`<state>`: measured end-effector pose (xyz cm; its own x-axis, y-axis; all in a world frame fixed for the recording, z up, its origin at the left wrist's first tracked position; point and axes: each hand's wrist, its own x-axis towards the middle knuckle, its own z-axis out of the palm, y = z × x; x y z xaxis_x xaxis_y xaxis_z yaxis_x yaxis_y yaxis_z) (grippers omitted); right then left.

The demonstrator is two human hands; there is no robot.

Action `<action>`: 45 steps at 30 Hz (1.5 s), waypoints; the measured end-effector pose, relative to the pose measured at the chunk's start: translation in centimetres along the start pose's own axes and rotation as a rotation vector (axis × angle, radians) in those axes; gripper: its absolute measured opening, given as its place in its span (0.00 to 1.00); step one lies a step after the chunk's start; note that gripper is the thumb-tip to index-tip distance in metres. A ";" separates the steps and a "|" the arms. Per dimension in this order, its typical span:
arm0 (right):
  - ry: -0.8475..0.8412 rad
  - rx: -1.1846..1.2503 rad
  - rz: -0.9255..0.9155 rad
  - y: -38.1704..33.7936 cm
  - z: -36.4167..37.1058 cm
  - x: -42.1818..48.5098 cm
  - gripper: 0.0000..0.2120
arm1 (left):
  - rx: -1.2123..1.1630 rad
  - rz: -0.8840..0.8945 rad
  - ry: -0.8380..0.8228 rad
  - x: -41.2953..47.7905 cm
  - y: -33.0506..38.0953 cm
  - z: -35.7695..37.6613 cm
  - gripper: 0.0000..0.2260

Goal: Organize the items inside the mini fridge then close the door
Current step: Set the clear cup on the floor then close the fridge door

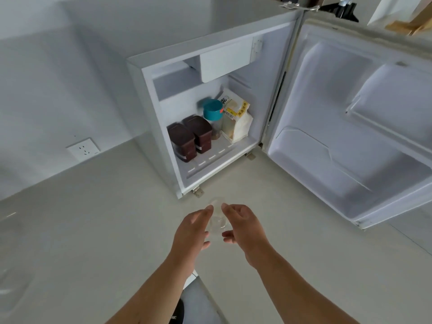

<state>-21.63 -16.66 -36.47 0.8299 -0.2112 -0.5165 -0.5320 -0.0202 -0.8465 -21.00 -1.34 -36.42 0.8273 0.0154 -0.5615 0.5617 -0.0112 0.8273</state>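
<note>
the mini fridge (149, 108) stands open in the upper middle of the frame, its door (350, 136) swung wide to the right. on its bottom shelf two dark brown containers (182, 143) sit side by side at the left, touching; just right of them is a jar with a teal lid (212, 111), then pale food bags (236, 121) leaning at the right wall. in the lower middle, over the floor (93, 230), the left hand (191, 230) and right hand (243, 223) pinch a small clear cup (216, 220) between curled fingers. a wall socket (83, 149) shows at left.
</note>
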 end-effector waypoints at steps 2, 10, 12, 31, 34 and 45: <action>-0.012 0.007 0.009 0.1 2.4 0.4 0.31 | -0.021 -0.012 0.013 0.8 -0.1 -2.2 0.21; -0.052 0.051 0.037 0.0 11.5 2.4 0.32 | 0.010 -0.037 0.050 4.5 0.4 -10.3 0.24; -0.053 0.054 0.043 -0.2 13.5 3.1 0.32 | 0.012 -0.055 0.057 5.5 0.6 -12.0 0.23; 0.065 0.212 0.106 -0.6 22.9 8.4 0.15 | 0.087 -0.095 0.047 14.8 3.2 -17.7 0.25; 0.087 0.239 0.111 -0.1 23.3 8.5 0.15 | 0.103 -0.100 0.057 15.2 3.2 -17.6 0.28; 0.123 0.259 0.225 0.5 24.1 9.7 0.26 | 0.235 -0.121 0.004 16.4 3.4 -18.0 0.32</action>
<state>-9.79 4.83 -44.95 0.6618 -0.2985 -0.6877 -0.6259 0.2851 -0.7260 -5.60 16.86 -42.48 0.7545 0.0344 -0.6554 0.6427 -0.2405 0.7274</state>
